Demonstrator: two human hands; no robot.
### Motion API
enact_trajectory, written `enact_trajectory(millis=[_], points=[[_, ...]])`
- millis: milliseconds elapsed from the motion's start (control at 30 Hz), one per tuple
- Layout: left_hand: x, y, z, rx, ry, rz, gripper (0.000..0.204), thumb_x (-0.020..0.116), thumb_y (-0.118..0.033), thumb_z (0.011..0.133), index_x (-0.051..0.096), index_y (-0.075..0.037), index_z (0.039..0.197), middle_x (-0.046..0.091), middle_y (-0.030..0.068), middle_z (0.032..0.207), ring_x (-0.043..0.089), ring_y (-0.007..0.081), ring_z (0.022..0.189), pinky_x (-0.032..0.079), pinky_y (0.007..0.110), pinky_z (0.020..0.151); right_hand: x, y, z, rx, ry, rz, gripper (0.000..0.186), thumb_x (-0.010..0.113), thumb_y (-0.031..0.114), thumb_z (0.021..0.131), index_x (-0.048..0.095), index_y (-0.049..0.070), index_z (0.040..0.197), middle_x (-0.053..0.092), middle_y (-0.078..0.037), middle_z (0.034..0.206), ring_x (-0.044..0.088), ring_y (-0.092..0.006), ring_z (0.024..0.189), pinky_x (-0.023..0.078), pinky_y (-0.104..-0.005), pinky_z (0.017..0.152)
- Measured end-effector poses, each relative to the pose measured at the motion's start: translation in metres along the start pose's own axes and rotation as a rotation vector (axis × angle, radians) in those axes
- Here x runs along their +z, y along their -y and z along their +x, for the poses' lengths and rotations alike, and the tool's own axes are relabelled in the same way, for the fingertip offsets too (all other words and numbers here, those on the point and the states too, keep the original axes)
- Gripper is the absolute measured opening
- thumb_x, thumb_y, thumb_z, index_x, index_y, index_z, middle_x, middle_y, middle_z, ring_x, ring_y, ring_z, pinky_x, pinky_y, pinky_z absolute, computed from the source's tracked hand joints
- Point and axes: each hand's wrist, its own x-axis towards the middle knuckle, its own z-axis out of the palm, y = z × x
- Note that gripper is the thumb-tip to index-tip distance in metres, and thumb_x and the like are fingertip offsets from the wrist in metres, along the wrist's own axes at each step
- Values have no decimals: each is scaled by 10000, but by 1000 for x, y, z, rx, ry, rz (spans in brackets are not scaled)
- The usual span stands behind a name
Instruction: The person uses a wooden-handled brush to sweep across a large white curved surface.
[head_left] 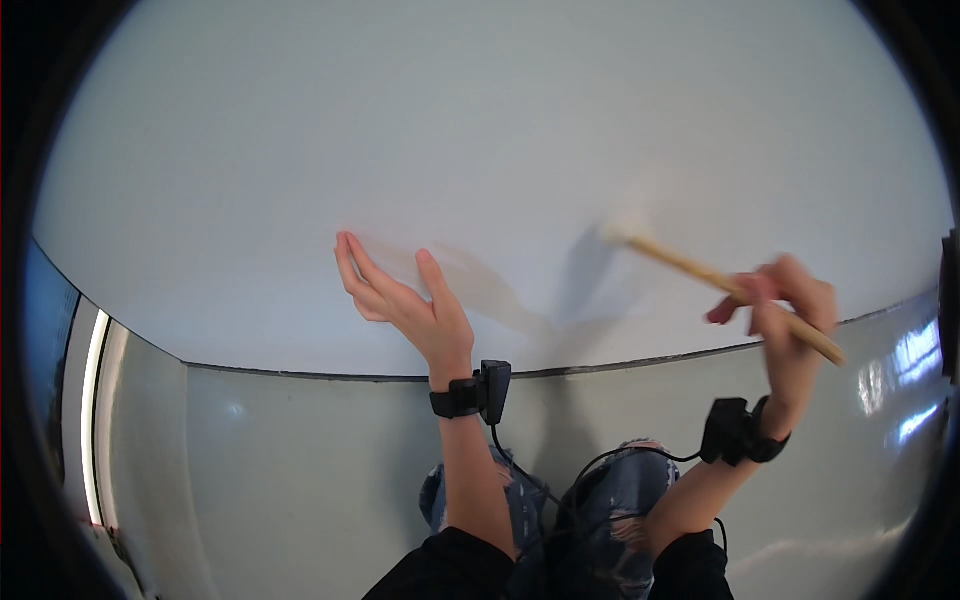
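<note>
A slim rod of pale wood with a blurred whitish head (690, 264) is gripped near its rear end by the right hand (798, 298). Nothing is held by the left hand (412, 315), opened over the smooth white surface (480, 110). Farther out, the head is angled leftward; contact cannot be judged. For control, a light grip and loose wrist would probably be best used.

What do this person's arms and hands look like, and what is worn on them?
The left hand and right hand are bare. Each wrist wears a black strap with a boxy black module, and a thin black cable runs from each module. Black sleeves stop well short of the straps. No markings can be made out.
</note>
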Motion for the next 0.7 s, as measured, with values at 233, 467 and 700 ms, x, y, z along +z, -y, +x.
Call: enact_trajectory(millis=[233, 467, 700], points=[[2, 0, 2, 2, -17, -49, 721, 515, -303, 994, 237, 49, 1558, 198, 159, 1634, 198, 328, 1510, 84, 556, 1172, -5, 6, 5, -116, -515, -169, 225, 571, 142, 1019, 595, -3, 848, 733, -190, 738, 640, -144, 501, 369, -193, 427], [1, -4, 2, -8, 3, -32, 724, 515, -305, 992, 236, 46, 1559, 194, 152, 1634, 190, 333, 1513, 90, 566, 1172, -4, 12, 4, 99, -261, -107, 308, 637, 81, 965, 508, -3, 698, 574, -49, 570, 638, -123, 513, 420, -202, 439], [0, 0, 1, 11, -18, 16, 660, 520, -273, 1023, 262, 7, 1562, 214, 140, 1605, 245, 311, 1488, 143, 537, 1180, 14, -11, 8, 256, 98, -68, 327, 661, 118, 938, 502, 14, 671, 555, -37, 490, 584, -81, 446, 401, -221, 417]])
